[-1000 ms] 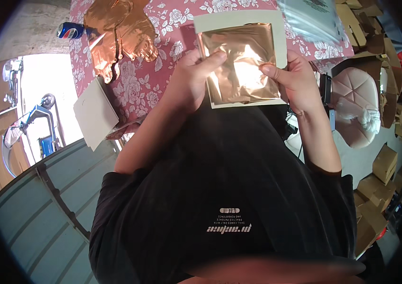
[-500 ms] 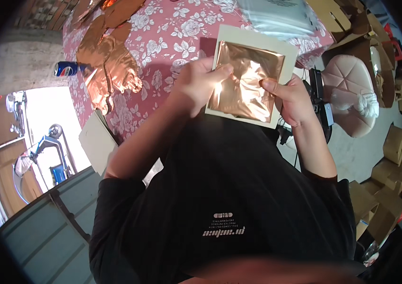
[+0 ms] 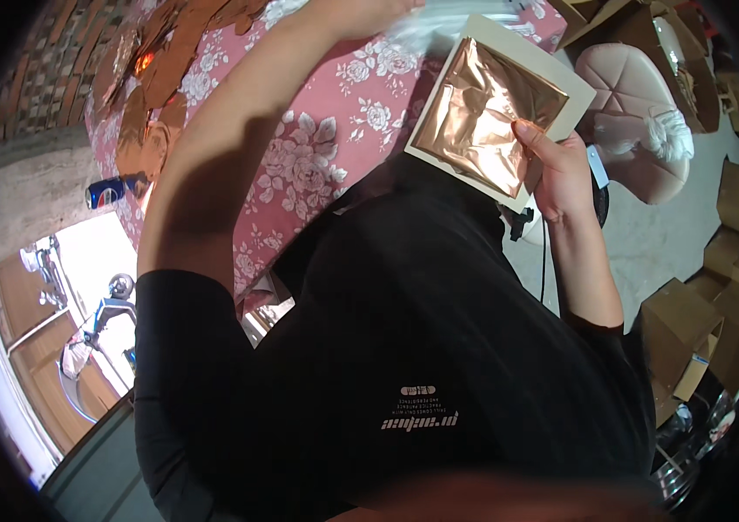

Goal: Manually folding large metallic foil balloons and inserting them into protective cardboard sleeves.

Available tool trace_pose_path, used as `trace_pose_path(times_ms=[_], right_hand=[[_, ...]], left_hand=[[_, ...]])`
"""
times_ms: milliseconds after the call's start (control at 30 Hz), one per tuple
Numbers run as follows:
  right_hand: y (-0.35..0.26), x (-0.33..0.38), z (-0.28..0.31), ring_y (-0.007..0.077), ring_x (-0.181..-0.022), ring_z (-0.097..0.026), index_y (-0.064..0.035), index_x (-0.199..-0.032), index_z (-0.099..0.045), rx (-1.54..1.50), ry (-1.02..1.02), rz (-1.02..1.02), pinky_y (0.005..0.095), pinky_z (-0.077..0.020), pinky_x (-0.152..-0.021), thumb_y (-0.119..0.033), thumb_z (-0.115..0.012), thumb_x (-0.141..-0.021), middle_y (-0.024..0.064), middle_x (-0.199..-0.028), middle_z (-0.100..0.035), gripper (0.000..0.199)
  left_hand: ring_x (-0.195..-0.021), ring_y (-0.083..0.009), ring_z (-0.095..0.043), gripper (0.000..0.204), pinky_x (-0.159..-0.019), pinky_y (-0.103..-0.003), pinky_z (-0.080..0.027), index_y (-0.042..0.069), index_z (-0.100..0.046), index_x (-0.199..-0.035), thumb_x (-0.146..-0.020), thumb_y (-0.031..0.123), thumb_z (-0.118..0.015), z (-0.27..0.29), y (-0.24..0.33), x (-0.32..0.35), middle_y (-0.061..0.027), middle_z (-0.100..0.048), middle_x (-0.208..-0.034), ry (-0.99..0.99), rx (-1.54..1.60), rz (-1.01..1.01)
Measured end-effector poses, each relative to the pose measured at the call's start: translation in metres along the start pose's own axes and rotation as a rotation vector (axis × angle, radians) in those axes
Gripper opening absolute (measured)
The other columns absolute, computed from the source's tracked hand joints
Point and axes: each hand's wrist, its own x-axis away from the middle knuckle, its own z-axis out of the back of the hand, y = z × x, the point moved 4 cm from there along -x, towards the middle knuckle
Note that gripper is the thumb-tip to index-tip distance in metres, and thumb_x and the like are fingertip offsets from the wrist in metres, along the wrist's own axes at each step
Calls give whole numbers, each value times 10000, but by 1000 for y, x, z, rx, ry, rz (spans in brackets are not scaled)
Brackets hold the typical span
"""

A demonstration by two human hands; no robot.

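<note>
My right hand [image 3: 563,174] grips a square cream card [image 3: 573,85] by its lower right edge. Its thumb presses on the crumpled copper-coloured foil [image 3: 481,109] that covers the card's middle. The card is tilted and held in front of my body. At the far side of the table, my left hand [image 3: 374,14] reaches to a stack of clear plastic bags [image 3: 439,30]. That hand is partly cut off by the upper edge and its fingers are blurred, so their grip is unclear.
A pink flowered cloth [image 3: 300,165] covers the table. Copper foil pieces [image 3: 147,130] lie at its left, by a blue can [image 3: 106,193]. A padded stool [image 3: 626,87] stands at the right, with cardboard boxes [image 3: 678,335] on the floor beyond.
My left hand has let go of the foil-covered card and reached out to the plastic bags. My right hand keeps the card, which has turned clockwise and shifted a little right.
</note>
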Motion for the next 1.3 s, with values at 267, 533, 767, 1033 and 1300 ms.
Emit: trace_pose_path(times_ms=[267,533,767,1033,1300], right_hand=[[1,14,31,225,-1102,-698,11,-1324,-614,-87,93,-11,400,-570,-977,4,-716,-948,134,-1248,-706,390],[-1,15,26,231,-1096,-705,18,-1321,-612,-180,58,1,389,-578,-973,0,-705,-955,149,-1249,-702,378],[-3,18,22,233,-1104,-700,15,-1328,-610,-188,79,-16,388,-567,-993,-9,-705,-956,140,-1259,-702,384],[-5,20,26,240,-1118,-698,15,-1334,-605,-179,74,-21,394,-564,-1003,-12,-701,-959,149,-1264,-700,388],[-3,23,26,242,-1122,-699,24,-1327,-605,-185,84,-12,395,-564,-1009,-8,-698,-959,154,-1263,-700,381]], left_hand=[[-1007,-378,-687,278,-916,-465,-545,20,-737,-1050,-935,258,-650,-12,19,-13,-179,-725,-1059,-354,80,202],[-1102,-359,-659,338,-987,-457,-521,59,-744,-1122,-918,325,-703,5,38,-10,-159,-702,-1165,-43,18,110],[-979,-415,-675,225,-918,-478,-535,-6,-759,-872,-897,211,-703,-1,22,-16,-218,-720,-986,-113,265,346],[-981,-425,-672,199,-905,-488,-538,-11,-748,-947,-904,170,-677,-10,25,-8,-211,-727,-987,117,186,157],[-1245,-324,-620,431,-1051,-436,-493,87,-750,-1216,-896,376,-732,-21,46,3,-145,-663,-1352,-133,-67,137]])
